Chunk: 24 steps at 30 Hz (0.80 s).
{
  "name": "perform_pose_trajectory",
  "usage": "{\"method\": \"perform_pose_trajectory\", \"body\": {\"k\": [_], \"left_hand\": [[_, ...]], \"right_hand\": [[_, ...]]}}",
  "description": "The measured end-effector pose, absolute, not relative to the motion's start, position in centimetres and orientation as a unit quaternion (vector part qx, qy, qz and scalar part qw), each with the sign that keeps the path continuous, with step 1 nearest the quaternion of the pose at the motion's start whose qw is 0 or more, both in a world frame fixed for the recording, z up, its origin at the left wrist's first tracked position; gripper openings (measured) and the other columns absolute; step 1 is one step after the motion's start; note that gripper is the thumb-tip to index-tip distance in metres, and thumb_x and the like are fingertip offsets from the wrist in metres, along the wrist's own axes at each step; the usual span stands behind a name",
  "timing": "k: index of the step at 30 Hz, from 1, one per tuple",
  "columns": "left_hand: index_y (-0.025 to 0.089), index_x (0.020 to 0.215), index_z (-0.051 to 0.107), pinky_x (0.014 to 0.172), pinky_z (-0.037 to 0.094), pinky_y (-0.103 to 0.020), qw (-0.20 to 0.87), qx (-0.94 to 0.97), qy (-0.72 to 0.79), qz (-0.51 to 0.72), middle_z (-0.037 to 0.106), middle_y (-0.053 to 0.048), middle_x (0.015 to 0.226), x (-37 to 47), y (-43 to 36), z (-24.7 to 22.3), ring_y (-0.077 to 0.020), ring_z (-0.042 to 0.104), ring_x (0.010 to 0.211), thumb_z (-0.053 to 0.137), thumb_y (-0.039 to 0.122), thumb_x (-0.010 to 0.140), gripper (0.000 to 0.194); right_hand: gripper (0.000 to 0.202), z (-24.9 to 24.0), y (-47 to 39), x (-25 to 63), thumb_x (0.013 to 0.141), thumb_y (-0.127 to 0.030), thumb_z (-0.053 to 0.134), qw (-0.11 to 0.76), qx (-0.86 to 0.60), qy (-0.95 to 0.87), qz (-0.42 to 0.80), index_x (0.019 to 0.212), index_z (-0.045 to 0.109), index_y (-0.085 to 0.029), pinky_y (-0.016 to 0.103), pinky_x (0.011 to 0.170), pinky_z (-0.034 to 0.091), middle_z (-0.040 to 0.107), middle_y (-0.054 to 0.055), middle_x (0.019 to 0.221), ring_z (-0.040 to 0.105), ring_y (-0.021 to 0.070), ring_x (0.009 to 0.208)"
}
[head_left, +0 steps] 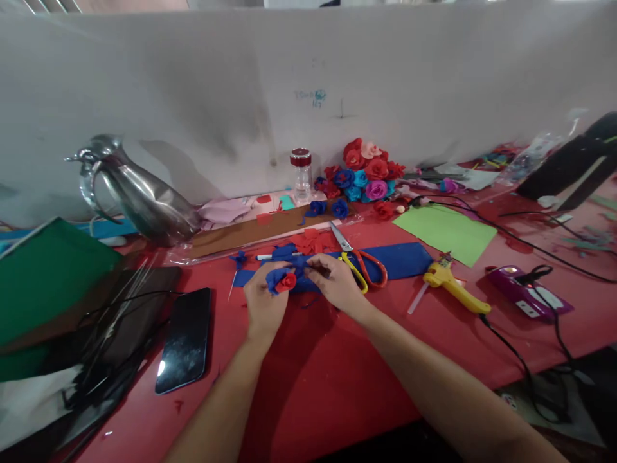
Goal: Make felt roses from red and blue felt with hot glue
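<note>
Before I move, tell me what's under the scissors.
The scissors lie partly over the blue strip, which shows around their handles. Whatever the blades and handles directly cover, and anything beneath the strip there, cannot be seen.

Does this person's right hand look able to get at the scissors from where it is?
Probably yes: the scissors lie right beside the right hand, with the red handle open to view. Its fingers appear busy with blue paper, though.
</note>
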<state>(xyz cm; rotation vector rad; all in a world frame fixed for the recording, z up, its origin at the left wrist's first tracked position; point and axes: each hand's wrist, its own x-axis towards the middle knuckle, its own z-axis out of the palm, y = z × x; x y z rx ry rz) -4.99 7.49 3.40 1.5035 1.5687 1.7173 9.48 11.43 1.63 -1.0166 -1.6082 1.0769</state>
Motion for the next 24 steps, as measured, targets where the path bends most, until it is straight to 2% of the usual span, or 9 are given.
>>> {"method": "perform_pose_trajectory", "body": {"k": [4, 10, 15, 20, 24], "left_hand": [[0.022, 0.081, 0.074, 0.085, 0.051, -0.033, 0.215, 0.515, 0.548, 0.624, 0.074, -0.005, 0.086, -4.8, 7.6, 3.7, -0.0210, 0.067, 0.084, 0.077, 0.024, 0.066, 0.015], [0.018, 0.070, 0.071, 0.077, 0.052, -0.033, 0.329, 0.409, 0.544, 0.655, 0.069, -0.002, 0.071, -4.9, 8.4, 3.4, -0.0169, 0.062, 0.070, 0.076, 0.027, 0.064, 0.012], [0.016, 0.067, 0.070, 0.074, 0.049, -0.029, 0.375, 0.387, 0.540, 0.647, 0.065, -0.001, 0.067, -5.3, 8.9, 3.0, -0.0136, 0.057, 0.067, 0.076, 0.027, 0.063, 0.013], [0.017, 0.063, 0.068, 0.074, 0.048, -0.029, 0.407, 0.371, 0.521, 0.652, 0.062, 0.001, 0.063, -5.1, 8.7, 3.5, -0.0132, 0.055, 0.065, 0.078, 0.027, 0.060, 0.014], [0.020, 0.056, 0.065, 0.070, 0.046, -0.025, 0.427, 0.336, 0.534, 0.648, 0.056, 0.005, 0.057, -4.7, 8.4, 4.2, -0.0114, 0.052, 0.062, 0.077, 0.020, 0.057, 0.012]], "right_hand": [[0.009, 1.7, 11.4, 9.4, 0.076, -0.030, 0.057, 0.465, -0.421, -0.653, 0.425, 0.077, 0.060, -0.021, 0.026, 0.059, 0.043, 0.061, -0.002, 0.066, 0.053, 0.0140, 0.060], [0.009, 2.3, 11.1, 9.3, 0.077, -0.030, 0.058, 0.461, -0.406, -0.660, 0.433, 0.076, 0.059, -0.022, 0.026, 0.058, 0.042, 0.059, -0.002, 0.064, 0.052, 0.0136, 0.059], [0.015, 2.3, 10.9, 9.2, 0.080, -0.034, 0.055, 0.471, -0.407, -0.648, 0.439, 0.074, 0.059, -0.021, 0.026, 0.059, 0.043, 0.060, -0.001, 0.065, 0.055, 0.0143, 0.060], [0.016, 3.3, 10.6, 9.4, 0.083, -0.033, 0.054, 0.489, -0.440, -0.647, 0.387, 0.073, 0.059, -0.021, 0.025, 0.058, 0.043, 0.061, -0.002, 0.061, 0.054, 0.0131, 0.057], [0.018, 5.6, 10.3, 12.6, 0.084, -0.035, 0.056, 0.561, -0.467, -0.619, 0.291, 0.077, 0.062, -0.019, 0.025, 0.061, 0.045, 0.064, -0.001, 0.064, 0.057, 0.0131, 0.060]]}}
